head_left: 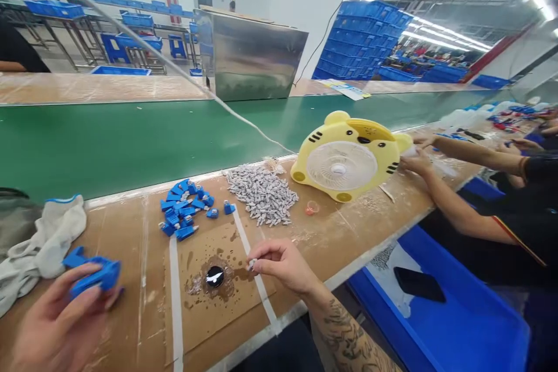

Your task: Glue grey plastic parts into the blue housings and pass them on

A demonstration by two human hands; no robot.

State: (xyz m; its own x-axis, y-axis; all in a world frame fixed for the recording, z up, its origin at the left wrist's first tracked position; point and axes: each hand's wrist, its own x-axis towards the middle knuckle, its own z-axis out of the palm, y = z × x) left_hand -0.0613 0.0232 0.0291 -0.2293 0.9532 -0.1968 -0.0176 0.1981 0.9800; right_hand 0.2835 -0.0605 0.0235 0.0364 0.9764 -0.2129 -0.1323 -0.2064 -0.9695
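Note:
Several blue plastic parts [98, 274] are in my left hand [65, 317], fingers curled round them, over the left side of the bench. My right hand [285, 264] pinches a small grey piece [252, 264] between thumb and fingertips. It resembles the pieces in the big grey pile [263, 193] behind it. A heap of blue parts [183, 206] lies between my hands, further back, with one single blue part [229, 207] to its right. Nearer me, a small round black pot [215, 276] of dark liquid sits on stained cardboard [204, 325].
A yellow animal-faced fan [300, 157] stands at the right, beside a co-worker's hands [418, 157]. White gloves [56, 238] lie far left. Behind runs a green conveyor belt [152, 133]. A blue crate [471, 325] holding a black phone [419, 284] is below right. A white cord [174, 72] crosses overhead.

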